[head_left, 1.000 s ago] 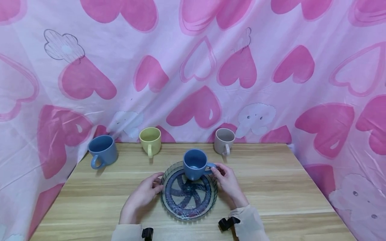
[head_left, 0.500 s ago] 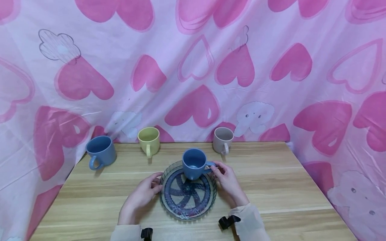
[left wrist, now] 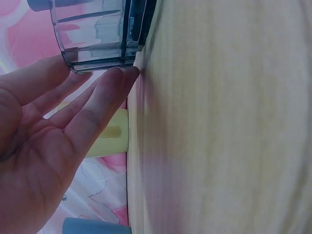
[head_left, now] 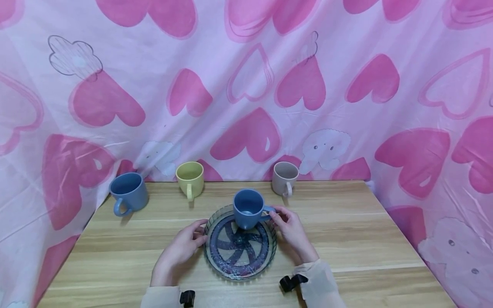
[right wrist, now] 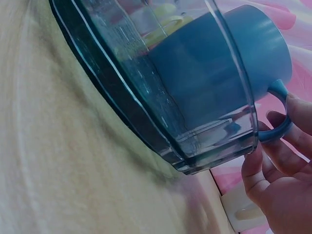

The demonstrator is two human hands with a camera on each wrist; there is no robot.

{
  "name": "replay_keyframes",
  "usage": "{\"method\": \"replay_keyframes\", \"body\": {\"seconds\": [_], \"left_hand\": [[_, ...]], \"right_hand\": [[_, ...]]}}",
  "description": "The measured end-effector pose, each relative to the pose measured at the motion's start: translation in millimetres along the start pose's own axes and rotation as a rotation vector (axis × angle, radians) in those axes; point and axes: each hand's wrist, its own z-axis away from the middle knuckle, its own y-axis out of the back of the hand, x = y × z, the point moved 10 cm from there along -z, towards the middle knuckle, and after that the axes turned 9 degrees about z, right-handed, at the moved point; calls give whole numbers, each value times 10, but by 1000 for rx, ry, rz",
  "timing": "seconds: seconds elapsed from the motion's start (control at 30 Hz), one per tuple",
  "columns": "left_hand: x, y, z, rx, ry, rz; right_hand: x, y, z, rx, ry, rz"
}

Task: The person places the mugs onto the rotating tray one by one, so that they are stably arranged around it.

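Note:
A blue mug (head_left: 248,209) sits upright in the back part of a round clear glass dish (head_left: 240,277) with a dark swirl pattern. My right hand (head_left: 290,233) pinches the mug's handle (right wrist: 278,131) between thumb and fingers. In the right wrist view, a fingertip of that hand also lies at the dish's rim. On the dish's left side, my left hand (head_left: 181,248) touches the outer wall with fairly straight fingers. The left wrist view shows those fingertips against the glass wall (left wrist: 92,48), from the rim down to near the table.
Along the back of the wooden table (head_left: 346,239) stand a second blue mug (head_left: 130,192) at left, a yellow mug (head_left: 190,179) and a grey mug (head_left: 284,177). A pink heart-patterned cloth (head_left: 246,85) hangs behind and at the sides.

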Motion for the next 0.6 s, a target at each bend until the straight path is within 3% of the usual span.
{"method": "replay_keyframes", "body": {"seconds": [0.3, 0.6], "left_hand": [[-19, -18, -11, -8, 13, -21], [-1, -2, -11, -14, 5, -11]], "right_hand": [[-23, 7, 16, -2, 8, 39], [-112, -7, 42, -56, -11, 38]]}}
